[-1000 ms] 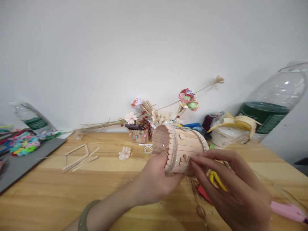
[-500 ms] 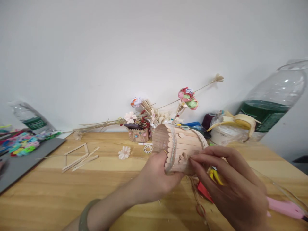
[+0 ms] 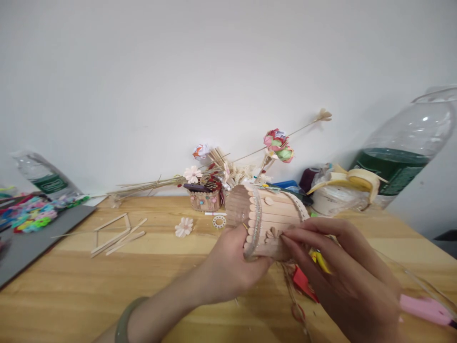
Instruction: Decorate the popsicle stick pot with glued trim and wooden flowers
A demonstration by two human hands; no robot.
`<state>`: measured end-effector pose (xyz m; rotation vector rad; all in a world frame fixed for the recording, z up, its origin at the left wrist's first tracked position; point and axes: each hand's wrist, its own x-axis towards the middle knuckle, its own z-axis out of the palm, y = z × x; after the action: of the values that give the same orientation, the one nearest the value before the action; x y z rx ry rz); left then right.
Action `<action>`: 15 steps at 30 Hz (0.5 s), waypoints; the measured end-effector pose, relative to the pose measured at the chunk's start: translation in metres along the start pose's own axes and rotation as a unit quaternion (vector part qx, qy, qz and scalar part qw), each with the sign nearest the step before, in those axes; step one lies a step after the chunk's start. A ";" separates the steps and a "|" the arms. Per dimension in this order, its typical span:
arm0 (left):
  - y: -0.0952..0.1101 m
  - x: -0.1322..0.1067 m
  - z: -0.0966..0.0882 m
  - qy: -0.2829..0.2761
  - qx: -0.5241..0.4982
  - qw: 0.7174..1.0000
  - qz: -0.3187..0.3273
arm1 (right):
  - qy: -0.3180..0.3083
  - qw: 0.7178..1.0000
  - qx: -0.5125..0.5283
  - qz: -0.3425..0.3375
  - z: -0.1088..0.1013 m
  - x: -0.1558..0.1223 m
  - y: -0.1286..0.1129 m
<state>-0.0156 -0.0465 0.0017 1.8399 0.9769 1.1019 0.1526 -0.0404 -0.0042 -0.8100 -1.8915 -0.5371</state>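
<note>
A round pot made of wooden craft sticks (image 3: 271, 216) lies on its side above the wooden table (image 3: 107, 286), with a glittery band and lace trim round it. My left hand (image 3: 228, 267) grips its lower rim from underneath. My right hand (image 3: 342, 276) has its fingertips pinched on a small wooden flower (image 3: 273, 234) on the pot's side. A green bangle (image 3: 124, 324) sits on my left wrist.
Loose craft sticks (image 3: 117, 236) and a paper flower (image 3: 184, 227) lie to the left. A small decorated box with dried stems and paper roses (image 3: 207, 197) stands at the wall. A large plastic bottle (image 3: 407, 152), tape rolls (image 3: 339, 193), a pink tool (image 3: 424, 309) and red scraps are at right; a grey board with coloured bits (image 3: 32, 219) at left.
Almost nothing has moved. My right fingertips have shifted slightly on the small wooden flower, and the view has drifted a little.
</note>
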 end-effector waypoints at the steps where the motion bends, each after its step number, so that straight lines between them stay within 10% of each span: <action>1: 0.000 -0.001 0.000 0.001 0.002 1.000 -0.002 | 0.002 1.000 0.004 -0.001 0.000 0.001 0.000; 15: -0.003 -0.001 0.001 -0.001 -0.093 0.993 -0.079 | 0.004 1.000 0.026 0.001 -0.003 0.007 0.003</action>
<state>-0.0161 -0.0464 -0.0020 1.5875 0.9665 1.0568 0.1541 -0.0379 0.0037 -0.7753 -1.8898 -0.4857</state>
